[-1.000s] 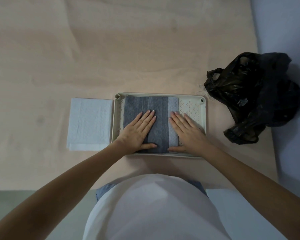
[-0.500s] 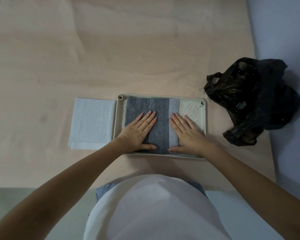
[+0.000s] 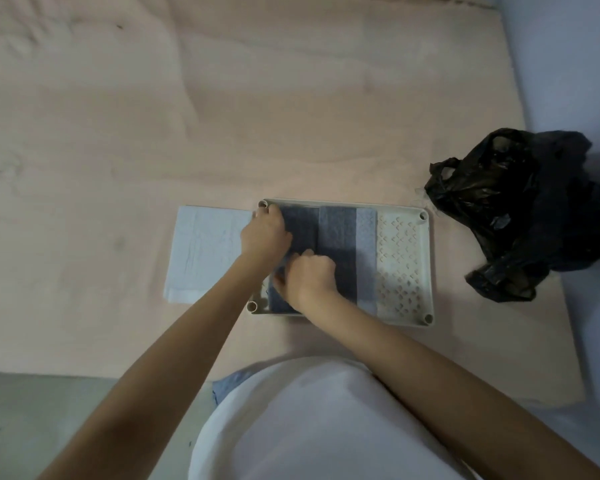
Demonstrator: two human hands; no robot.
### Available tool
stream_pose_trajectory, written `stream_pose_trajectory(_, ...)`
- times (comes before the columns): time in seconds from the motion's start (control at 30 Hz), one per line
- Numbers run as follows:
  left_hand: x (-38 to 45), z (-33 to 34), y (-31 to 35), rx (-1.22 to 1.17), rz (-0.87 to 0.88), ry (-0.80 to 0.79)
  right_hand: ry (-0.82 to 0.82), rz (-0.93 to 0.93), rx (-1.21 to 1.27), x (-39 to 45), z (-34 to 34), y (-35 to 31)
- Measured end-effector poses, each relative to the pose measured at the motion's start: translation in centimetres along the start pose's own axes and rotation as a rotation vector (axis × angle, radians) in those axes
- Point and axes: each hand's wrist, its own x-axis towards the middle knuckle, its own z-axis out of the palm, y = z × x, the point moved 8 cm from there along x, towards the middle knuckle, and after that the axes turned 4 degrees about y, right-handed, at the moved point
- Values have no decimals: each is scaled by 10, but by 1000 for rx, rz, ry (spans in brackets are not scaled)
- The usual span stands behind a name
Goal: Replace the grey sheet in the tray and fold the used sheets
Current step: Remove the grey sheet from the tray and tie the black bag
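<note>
Hands (image 3: 265, 233) (image 3: 309, 277) curled, gripping grey sheet's (image 3: 336, 251) left edge

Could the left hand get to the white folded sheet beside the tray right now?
Probably yes. The left hand is at the tray's far left corner, and the white folded sheet lies just beyond that rim with nothing between them. It would first have to leave the grey sheet.

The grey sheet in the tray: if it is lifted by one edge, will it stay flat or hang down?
The grey sheet will probably hang down: it lies in soft folded bands and bunches where the right hand pinches it. It looks thin, so likely light. Its fuzzy surface suggests little slipping against the tray.
</note>
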Motion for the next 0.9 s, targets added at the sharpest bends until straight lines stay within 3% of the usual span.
stream_pose_trajectory(0.33,15,10,-3,-76,-95,-33,-61,63,-126,2,3,-8)
stream_pose_trajectory(0.47,16,10,-5,-178,-114,-83,-104,88,23,2,0,-2)
stream_pose_trajectory(0.63,13,1,7,-362,-122,-88,-82,183,395,-8,-7,27)
stream_pose_trajectory(0.9,12,10,65,-222,-12,-103,5,357,751,-45,5,86)
